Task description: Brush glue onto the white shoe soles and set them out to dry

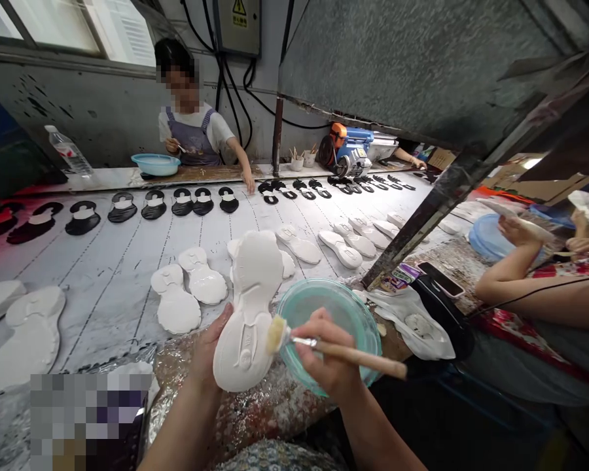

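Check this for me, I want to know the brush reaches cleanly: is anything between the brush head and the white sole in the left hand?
Nothing visible. The brush in the right hand has its bristles at the edge of the white sole held by the left hand; the teal bowl sits behind.

Left hand (207, 356) mostly behind white sole (248, 314), pixelated patch (91, 418) bottom left, coworker's face blurred
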Action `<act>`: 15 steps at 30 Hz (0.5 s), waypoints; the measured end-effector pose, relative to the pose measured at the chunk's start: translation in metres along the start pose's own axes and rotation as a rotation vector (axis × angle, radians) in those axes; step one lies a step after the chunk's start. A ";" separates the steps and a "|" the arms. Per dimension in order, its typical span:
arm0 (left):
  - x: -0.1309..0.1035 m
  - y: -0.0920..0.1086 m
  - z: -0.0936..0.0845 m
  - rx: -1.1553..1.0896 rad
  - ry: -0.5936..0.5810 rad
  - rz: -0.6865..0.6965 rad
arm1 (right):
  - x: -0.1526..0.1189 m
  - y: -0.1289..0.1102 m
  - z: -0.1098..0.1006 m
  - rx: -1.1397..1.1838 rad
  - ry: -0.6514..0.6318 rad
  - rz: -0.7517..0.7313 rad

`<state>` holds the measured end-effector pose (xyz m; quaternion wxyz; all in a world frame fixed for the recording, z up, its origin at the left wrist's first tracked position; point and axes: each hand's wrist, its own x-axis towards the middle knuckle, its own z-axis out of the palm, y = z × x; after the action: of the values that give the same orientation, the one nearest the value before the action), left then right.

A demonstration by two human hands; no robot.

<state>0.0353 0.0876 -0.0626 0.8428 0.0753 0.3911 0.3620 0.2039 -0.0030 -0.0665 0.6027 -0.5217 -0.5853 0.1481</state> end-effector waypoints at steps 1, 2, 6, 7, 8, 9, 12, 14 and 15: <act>0.000 0.002 0.002 -0.015 0.006 -0.010 | -0.003 -0.001 0.001 0.007 -0.023 -0.011; -0.001 0.004 0.004 -0.025 0.012 -0.010 | -0.006 -0.003 0.003 0.007 -0.031 -0.015; 0.001 0.007 0.006 -0.031 0.024 0.048 | -0.015 -0.007 0.010 -0.010 0.023 -0.032; 0.002 0.007 0.005 -0.030 0.023 0.064 | -0.016 -0.009 0.012 -0.008 0.019 -0.058; 0.002 0.007 0.005 -0.030 0.024 0.088 | -0.017 -0.011 0.014 -0.007 0.012 -0.085; 0.003 0.006 0.005 -0.030 0.027 0.116 | -0.018 -0.013 0.016 -0.012 0.011 -0.107; 0.003 0.003 0.009 -0.035 0.038 0.184 | -0.020 -0.016 0.019 -0.058 0.065 -0.146; 0.002 0.000 0.011 -0.043 0.023 0.227 | -0.023 -0.017 0.021 -0.085 0.086 -0.211; 0.001 -0.002 0.011 -0.043 0.017 0.269 | -0.024 -0.017 0.023 -0.096 0.081 -0.258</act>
<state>0.0448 0.0890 -0.0565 0.7846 0.1060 0.3769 0.4806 0.1698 -0.0186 -0.0712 0.6142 -0.4759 -0.6292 0.0199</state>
